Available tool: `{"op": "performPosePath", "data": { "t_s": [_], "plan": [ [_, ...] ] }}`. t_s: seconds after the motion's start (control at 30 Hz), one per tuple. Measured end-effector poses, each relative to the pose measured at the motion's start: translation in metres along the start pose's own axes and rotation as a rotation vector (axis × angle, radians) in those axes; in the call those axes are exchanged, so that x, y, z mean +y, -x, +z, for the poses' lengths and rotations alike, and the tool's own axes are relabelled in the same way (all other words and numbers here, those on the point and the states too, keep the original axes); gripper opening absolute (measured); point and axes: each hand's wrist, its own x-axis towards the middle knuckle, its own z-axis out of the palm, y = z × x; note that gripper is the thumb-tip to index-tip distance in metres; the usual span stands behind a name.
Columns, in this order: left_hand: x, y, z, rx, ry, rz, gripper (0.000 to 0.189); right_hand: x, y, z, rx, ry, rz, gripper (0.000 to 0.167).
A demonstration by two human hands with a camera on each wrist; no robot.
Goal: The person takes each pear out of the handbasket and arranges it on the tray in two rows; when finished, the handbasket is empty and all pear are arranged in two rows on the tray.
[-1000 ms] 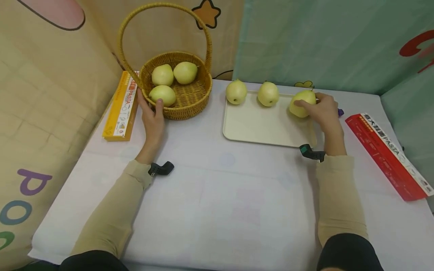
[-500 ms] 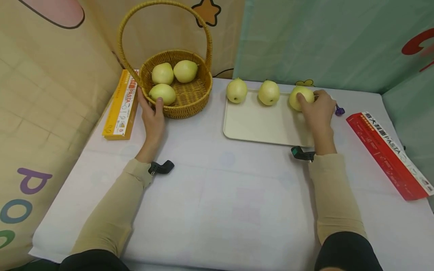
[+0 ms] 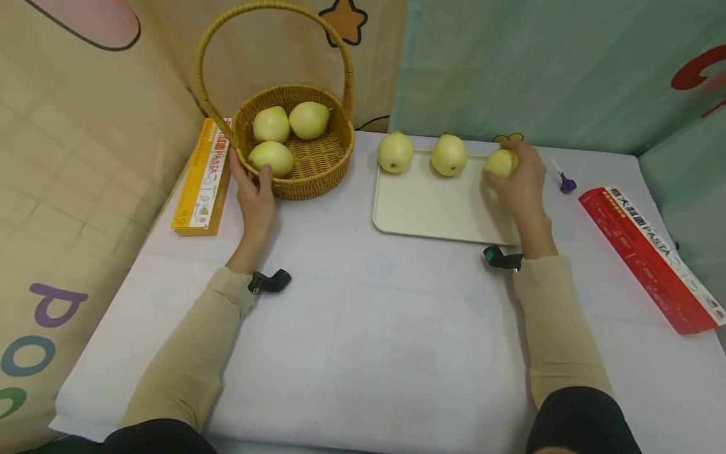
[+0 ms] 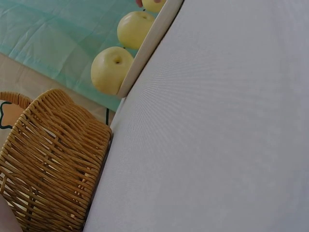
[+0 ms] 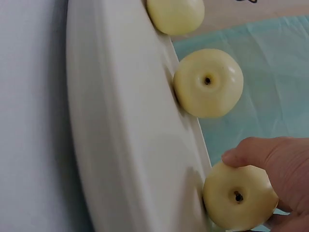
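Observation:
At the tray's right end my right hand (image 3: 523, 186) grips a pale yellow-green pear (image 3: 501, 162), thumb on one side and fingers on the other. In the right wrist view that pear (image 5: 239, 197) sits at the tray's far edge, its dark eye end facing the camera. Two more pears, a middle one (image 3: 449, 155) and a left one (image 3: 395, 152), stand along the same edge of the cream tray (image 3: 431, 214). My left hand (image 3: 255, 205) holds the near left side of the wicker basket (image 3: 317, 186), thumb at its rim. Inside the basket lie three pears (image 3: 271, 159).
A yellow pasta box (image 3: 201, 183) lies left of the basket. On the right are a red pasta box (image 3: 652, 258) and a purple-wrapped lollipop (image 3: 567, 184). The basket's tall arched handle (image 3: 275, 6) rises above it. Curtains hang behind the white-covered table (image 3: 368, 353).
My right hand has shifted slightly left and turned around the pear, which now stands more upright at the tray's far edge. The lollipop has come into fuller view. My left hand has stayed put.

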Motion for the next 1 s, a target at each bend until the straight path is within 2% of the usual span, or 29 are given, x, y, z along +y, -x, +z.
{"op": "performPosePath", "data": {
  "t_s": [0.17, 0.4, 0.77, 1.0],
  "plan": [
    [-0.001, -0.001, 0.000, 0.000, -0.015, -0.005, 0.078, 0.005, -0.001, -0.001, 0.014, -0.002, 0.021, 0.067],
    [-0.039, -0.019, 0.000, 0.008, -0.039, -0.001, 0.080, 0.008, -0.001, -0.004, -0.015, -0.012, 0.088, 0.075],
    [-0.040, -0.017, 0.000, 0.019, -0.047, 0.036, 0.081, 0.003, -0.002, -0.006, -0.010, 0.001, 0.070, 0.074],
    [-0.035, -0.016, 0.001, 0.016, -0.051, 0.029, 0.081, 0.000, -0.002, -0.008, -0.030, 0.003, 0.082, 0.077]
  ]
}}
